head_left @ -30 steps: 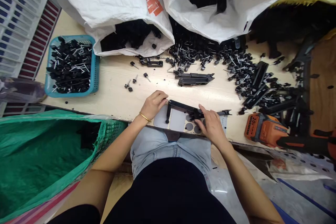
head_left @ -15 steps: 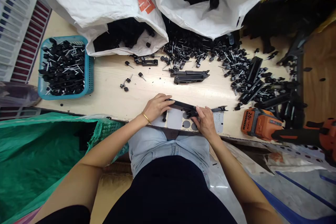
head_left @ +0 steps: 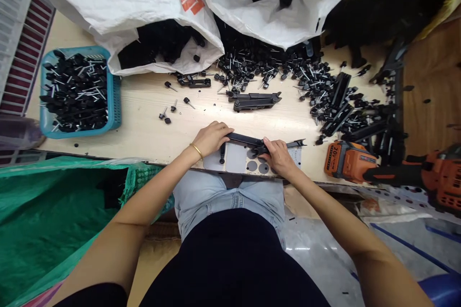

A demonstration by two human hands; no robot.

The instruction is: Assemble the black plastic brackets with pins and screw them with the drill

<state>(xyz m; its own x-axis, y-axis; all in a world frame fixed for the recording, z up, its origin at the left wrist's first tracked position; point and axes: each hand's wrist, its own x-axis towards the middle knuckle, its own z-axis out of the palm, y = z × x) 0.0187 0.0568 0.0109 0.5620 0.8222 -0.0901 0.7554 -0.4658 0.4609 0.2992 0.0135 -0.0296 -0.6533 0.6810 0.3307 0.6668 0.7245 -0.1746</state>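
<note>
A long black plastic bar [head_left: 247, 139] lies across the front of the table, gripped at both ends. My left hand [head_left: 213, 136] has its fingers closed on the bar's left end. On its right end, my right hand [head_left: 279, 156] pinches the bar together with darker parts that the fingers partly hide. A thin forked black piece [head_left: 296, 143] sticks out to the right of that hand. Below the bar lies a grey plate with round marks [head_left: 236, 157] at the table edge. A short black part [head_left: 222, 152] stands out beneath my left hand.
Two black folding arms [head_left: 255, 100] lie beyond my hands. Black-headed screws [head_left: 248, 67] are heaped behind them, and more fill a blue basket [head_left: 115, 100]. An orange cordless drill [head_left: 355, 160] rests at the right edge. White sacks [head_left: 151, 0] stand at the back.
The whole view has shifted slightly, so the table's contents sit a little further left. Both hands stay on the bar; my right fingers have shifted slightly at its right end.
</note>
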